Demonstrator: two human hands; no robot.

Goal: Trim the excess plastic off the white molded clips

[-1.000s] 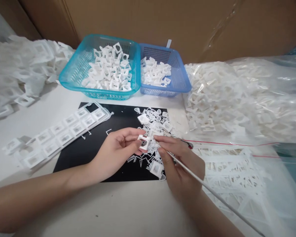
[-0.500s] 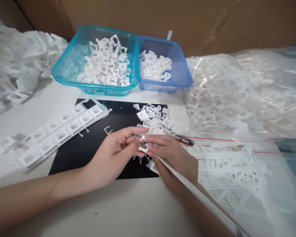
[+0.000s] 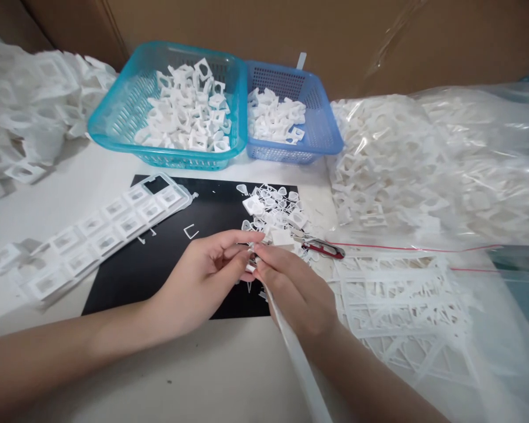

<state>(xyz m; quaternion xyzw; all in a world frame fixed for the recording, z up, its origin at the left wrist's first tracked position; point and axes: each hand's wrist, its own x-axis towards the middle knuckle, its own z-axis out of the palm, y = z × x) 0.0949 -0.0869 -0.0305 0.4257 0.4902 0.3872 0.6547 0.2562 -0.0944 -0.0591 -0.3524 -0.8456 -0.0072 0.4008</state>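
Note:
My left hand (image 3: 203, 273) is closed, pinching a small white plastic part (image 3: 250, 268) between thumb and fingers. Against that part come the fingertips of my right hand (image 3: 302, 296), which is closed round a long thin white strip (image 3: 300, 355). The strip runs from those fingers down to the bottom edge of the view, and its far end is mostly hidden. Under and beyond the hands lies a pile of white plastic scraps (image 3: 271, 205) on a black mat (image 3: 158, 270). A red-handled folding knife (image 3: 328, 248) rests by the pile, close to my right hand.
A teal basket (image 3: 167, 154) and a blue basket (image 3: 330, 132), both with white parts, stand at the back. On the left lie a tray of square white parts (image 3: 106, 226) and a heap (image 3: 35, 111). Plastic bags (image 3: 392, 170) and white lattice frames (image 3: 405, 305) fill the right.
My right hand has shifted slightly left and turned. The long strip has swung left at its near end and now points more toward me. My left hand is almost still.

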